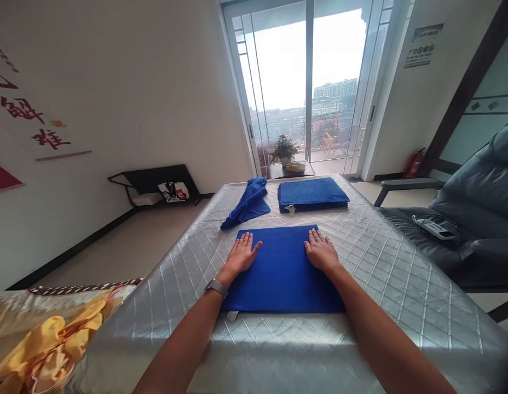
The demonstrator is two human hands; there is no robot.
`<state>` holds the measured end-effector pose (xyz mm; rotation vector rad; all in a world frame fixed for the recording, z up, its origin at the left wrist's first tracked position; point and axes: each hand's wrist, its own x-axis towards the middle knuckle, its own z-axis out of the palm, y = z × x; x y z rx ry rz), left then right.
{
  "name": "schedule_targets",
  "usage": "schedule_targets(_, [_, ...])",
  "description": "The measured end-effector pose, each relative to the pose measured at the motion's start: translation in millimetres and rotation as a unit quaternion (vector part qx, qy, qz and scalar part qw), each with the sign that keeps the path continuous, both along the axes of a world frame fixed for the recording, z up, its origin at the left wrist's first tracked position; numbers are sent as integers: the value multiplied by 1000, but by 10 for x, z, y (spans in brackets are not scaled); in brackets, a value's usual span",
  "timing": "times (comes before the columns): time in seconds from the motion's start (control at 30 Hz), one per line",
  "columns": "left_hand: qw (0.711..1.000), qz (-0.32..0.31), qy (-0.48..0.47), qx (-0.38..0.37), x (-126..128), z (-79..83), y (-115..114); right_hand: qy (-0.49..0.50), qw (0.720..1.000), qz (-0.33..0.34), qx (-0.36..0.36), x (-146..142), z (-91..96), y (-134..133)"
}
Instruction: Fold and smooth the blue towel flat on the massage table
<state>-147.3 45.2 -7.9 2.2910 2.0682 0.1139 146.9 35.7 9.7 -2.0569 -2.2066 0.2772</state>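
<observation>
A folded blue towel (pixel 282 271) lies flat on the silver quilted bed cover (pixel 385 268) in front of me. My left hand (pixel 241 253) rests palm down on its left edge, fingers stretched out. Flat on the towel's far right corner lies my right hand (pixel 321 249), fingers together and extended. Neither hand grips anything. Further away sit a neatly folded blue towel (pixel 311 194) and, to its left, a crumpled blue towel (pixel 249 203).
A grey recliner (pixel 463 219) with a remote (pixel 437 228) stands at the right. Yellow patterned bedding (pixel 48 339) lies at the lower left. Beyond the bed are a potted plant (pixel 284 149), glass balcony doors and a black folded frame (pixel 155 183) against the left wall.
</observation>
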Motion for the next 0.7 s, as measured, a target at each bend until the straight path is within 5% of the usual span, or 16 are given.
schedule_targets(0.23, [999,41,-31,17,-176,-111,50,-40,999,4,0,6,22,-16])
schedule_targets(0.47, [998,38,-42,17,-207,-43,19,-136,990,28,37,-66,146,3])
schedule_targets(0.7, [997,45,-46,52,-267,-38,28,-81,997,1,10,-47,87,303])
